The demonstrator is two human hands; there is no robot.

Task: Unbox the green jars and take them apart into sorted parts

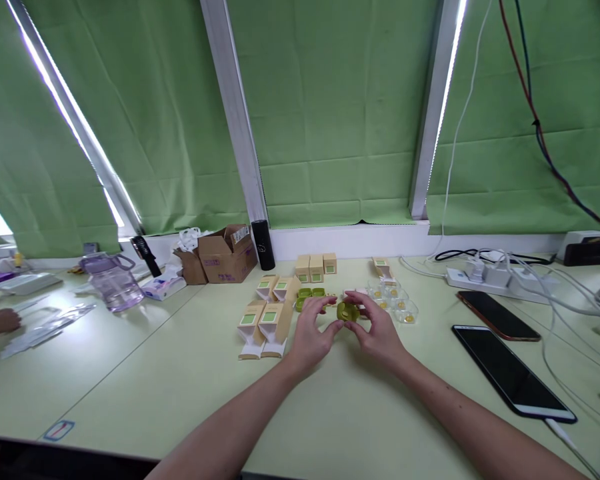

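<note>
A small olive-green square container is held above the table between the thumb and fingers of my right hand. My left hand is at its left side, thumb and index finger apart. The left fingertips are close to the container's edge; whether they touch it I cannot tell. Just behind the hands lie several green square containers, partly hidden. To the left stand several cream cartons with green labels, flaps open. Clear plastic cups with small yellow pieces lie at the right.
Farther back are closed small boxes and one open carton. A brown cardboard box, a black cylinder and a purple bottle stand left. Phones and a power strip are right. Another person's hand is far left.
</note>
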